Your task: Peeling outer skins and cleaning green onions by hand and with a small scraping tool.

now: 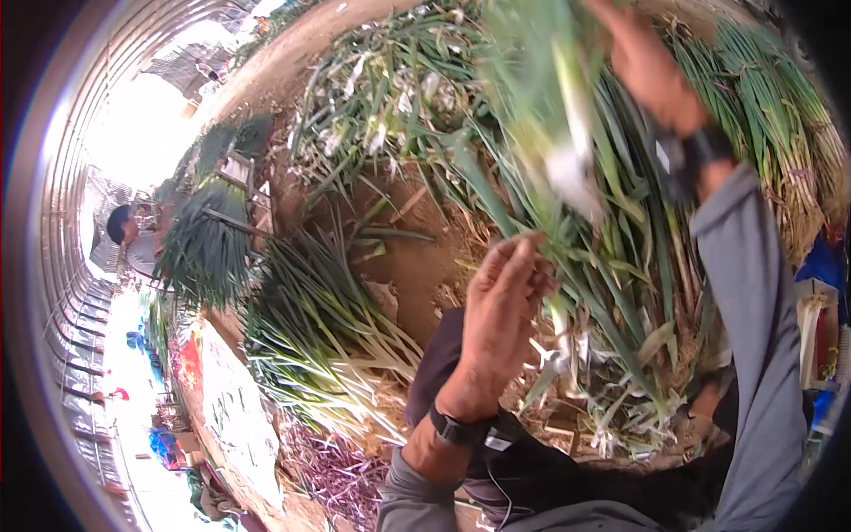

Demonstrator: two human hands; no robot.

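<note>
My left hand (502, 324) is low in the middle, its fingers curled and pressed together beside green onion leaves; whatever they may hold is hidden. At the top right, my right hand (640, 66) reaches over the pile, its fingers smeared and partly cut off by the picture's edge. Right beside it, a green onion (576, 120) with a white stem hangs blurred by motion, and I cannot tell whether the right hand grips it. Below both hands spreads a heap of long green onions (634, 222), with leaves and white stems tangled.
Stripped leaves and pale scraps (381, 111) cover the ground at the upper left. A laid-out bundle of green onions (328, 328) lies left of me, with purple peelings (341, 474) below it. Tied bunches (771, 115) stand at the right. Another person (137, 241) is at the far left.
</note>
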